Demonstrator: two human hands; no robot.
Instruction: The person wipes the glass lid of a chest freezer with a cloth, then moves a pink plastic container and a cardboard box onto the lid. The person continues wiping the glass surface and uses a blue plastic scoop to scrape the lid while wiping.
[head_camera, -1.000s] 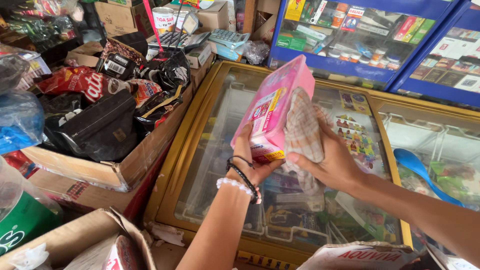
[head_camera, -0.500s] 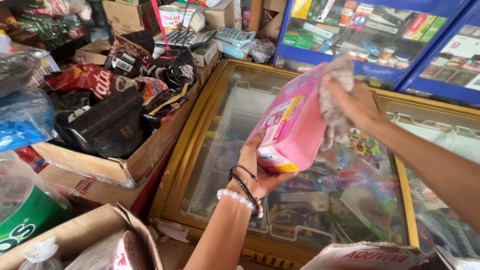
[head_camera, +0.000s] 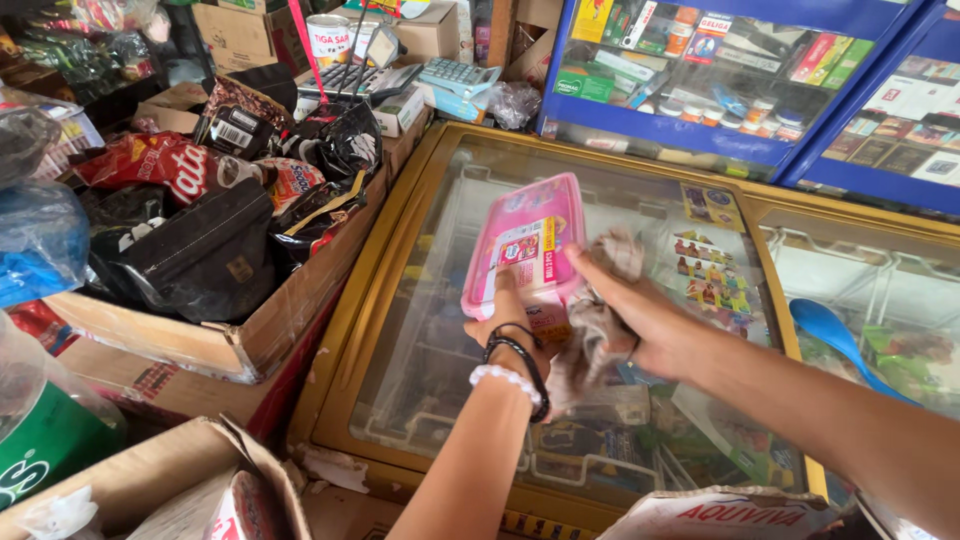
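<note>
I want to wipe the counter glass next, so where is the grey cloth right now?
The grey cloth is bunched in the right hand, mid-frame over the glass-topped freezer, pressed against the pink box.

pink box (head_camera: 527, 245) lowered and tilted flatter, right hand (head_camera: 640, 320) with cloth (head_camera: 595, 335) dropped to its lower edge

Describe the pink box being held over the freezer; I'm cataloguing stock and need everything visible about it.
The pink box is a flat, rounded-corner rectangular container, seemingly plastic, with a raised rim and a colourful printed label covering much of its face. It is held tilted above the glass-topped freezer. The left hand grips its lower end from beneath, fingers on the label. The right hand presses a grey cloth against its lower right edge.
</note>
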